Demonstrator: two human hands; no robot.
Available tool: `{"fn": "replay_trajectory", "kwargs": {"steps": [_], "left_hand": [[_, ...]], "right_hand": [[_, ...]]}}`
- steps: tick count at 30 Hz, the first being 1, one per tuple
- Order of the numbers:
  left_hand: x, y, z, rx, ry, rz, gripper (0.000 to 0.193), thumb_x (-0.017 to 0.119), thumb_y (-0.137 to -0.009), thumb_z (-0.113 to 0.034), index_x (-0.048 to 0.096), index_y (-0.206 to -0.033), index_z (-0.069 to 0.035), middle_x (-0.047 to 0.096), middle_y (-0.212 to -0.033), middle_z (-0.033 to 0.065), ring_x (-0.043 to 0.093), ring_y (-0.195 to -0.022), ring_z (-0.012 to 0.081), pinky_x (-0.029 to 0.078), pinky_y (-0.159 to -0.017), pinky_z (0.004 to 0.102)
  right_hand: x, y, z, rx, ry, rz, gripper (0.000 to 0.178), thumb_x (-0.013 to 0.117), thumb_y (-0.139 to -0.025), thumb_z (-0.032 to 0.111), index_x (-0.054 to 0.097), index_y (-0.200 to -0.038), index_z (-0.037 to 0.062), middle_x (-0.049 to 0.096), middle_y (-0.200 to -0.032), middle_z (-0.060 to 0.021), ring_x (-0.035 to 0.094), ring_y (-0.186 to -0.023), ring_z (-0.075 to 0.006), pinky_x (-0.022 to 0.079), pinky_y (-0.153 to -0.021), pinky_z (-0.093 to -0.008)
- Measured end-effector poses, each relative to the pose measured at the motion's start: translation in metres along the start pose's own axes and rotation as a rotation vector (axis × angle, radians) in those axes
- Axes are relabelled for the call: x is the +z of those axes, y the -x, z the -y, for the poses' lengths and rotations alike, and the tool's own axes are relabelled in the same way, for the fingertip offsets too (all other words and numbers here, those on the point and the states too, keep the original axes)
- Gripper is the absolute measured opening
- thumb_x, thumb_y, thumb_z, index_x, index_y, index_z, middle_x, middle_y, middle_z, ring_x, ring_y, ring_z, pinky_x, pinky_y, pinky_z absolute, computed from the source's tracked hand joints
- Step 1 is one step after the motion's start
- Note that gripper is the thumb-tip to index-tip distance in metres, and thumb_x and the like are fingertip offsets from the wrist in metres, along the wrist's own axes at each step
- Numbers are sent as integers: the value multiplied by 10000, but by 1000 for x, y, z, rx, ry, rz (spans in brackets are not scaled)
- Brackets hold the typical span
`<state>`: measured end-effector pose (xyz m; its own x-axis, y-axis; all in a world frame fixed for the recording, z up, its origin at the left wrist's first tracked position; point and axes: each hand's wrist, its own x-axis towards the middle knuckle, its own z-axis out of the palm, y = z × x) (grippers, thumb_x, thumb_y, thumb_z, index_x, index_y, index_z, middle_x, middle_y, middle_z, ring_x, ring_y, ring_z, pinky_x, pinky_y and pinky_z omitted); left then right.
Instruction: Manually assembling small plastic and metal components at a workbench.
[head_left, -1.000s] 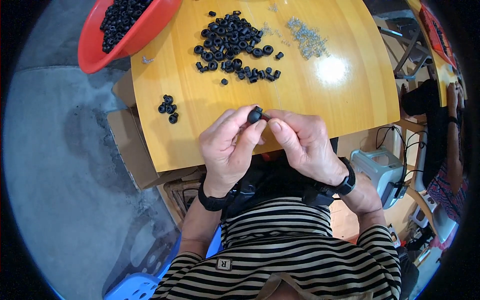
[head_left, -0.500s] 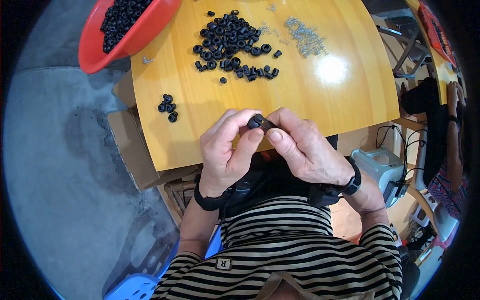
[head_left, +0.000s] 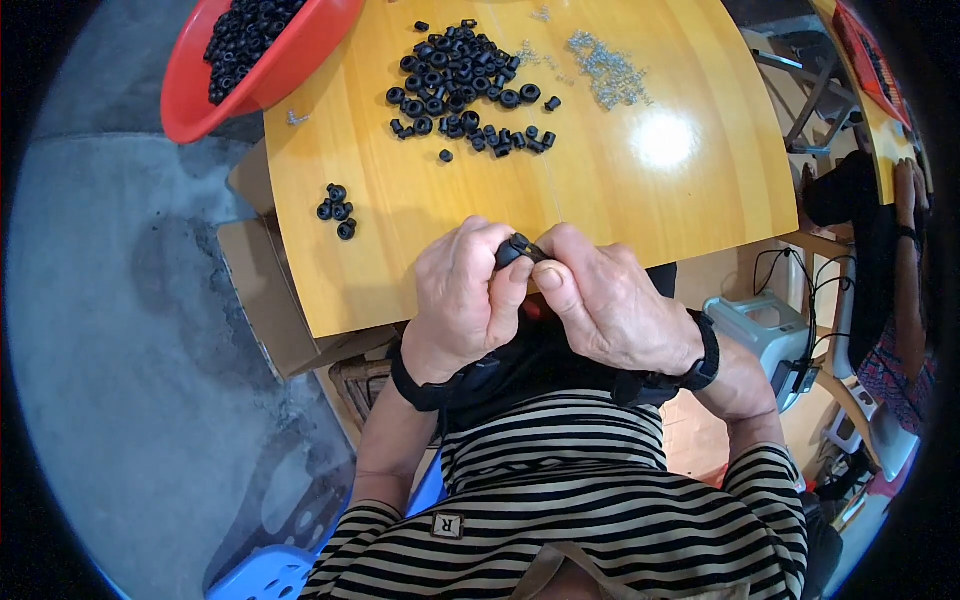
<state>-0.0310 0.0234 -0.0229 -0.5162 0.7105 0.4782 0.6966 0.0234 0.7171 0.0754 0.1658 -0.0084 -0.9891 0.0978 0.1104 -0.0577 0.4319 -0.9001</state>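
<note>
Over the table's near edge, my left hand (head_left: 462,290) and my right hand (head_left: 612,295) meet fingertip to fingertip. Between them is a small black plastic piece (head_left: 513,250) that looks like a cord lock, with a hole in its upper part. My left thumb and fingers grip its rounded end. My right thumb and forefinger pinch the narrower end, which their tips partly cover. Ahead of my hands lies a heap of loose black plastic parts (head_left: 455,85), ring-like and cylindrical. To its right are many tiny silvery springs (head_left: 608,70).
A red basin (head_left: 185,105) full of black parts overlaps the table's far left corner. Several black pieces (head_left: 338,210) cluster near the left edge of the wooden table (head_left: 690,190). A cardboard box (head_left: 265,290) stands below it. A grey stool (head_left: 765,330) and another person's arm (head_left: 908,260) are rightward.
My left hand has rolled a little inward, its fingers curling closer around the black piece. Both hands keep hold of it in nearly the same place.
</note>
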Motion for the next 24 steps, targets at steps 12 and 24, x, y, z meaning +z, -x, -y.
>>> {"fn": "replay_trajectory", "kwargs": {"steps": [12, 24], "left_hand": [[6, 1, 2, -12, 40, -32, 132, 586, -899, -100, 534, -959, 6, 536, -670, 121, 535, -524, 277, 434, -489, 363], [27, -6, 14, -321, 145, -29, 109, 564, -920, -94, 543, -975, -2, 579, -733, 128, 594, -615, 286, 471, -559, 362]], "right_hand": [[-11, -8, 1, 541, -1066, 199, 465, 364, -1043, 382, 517, -757, 48, 451, -608, 34, 397, -531, -58, 350, -481, -228], [-4, -28, -11, 450, -579, 16, 434, 353, -1051, 324, 538, -838, -7, 522, -689, -41, 472, -646, -141, 444, -610, -302]]}}
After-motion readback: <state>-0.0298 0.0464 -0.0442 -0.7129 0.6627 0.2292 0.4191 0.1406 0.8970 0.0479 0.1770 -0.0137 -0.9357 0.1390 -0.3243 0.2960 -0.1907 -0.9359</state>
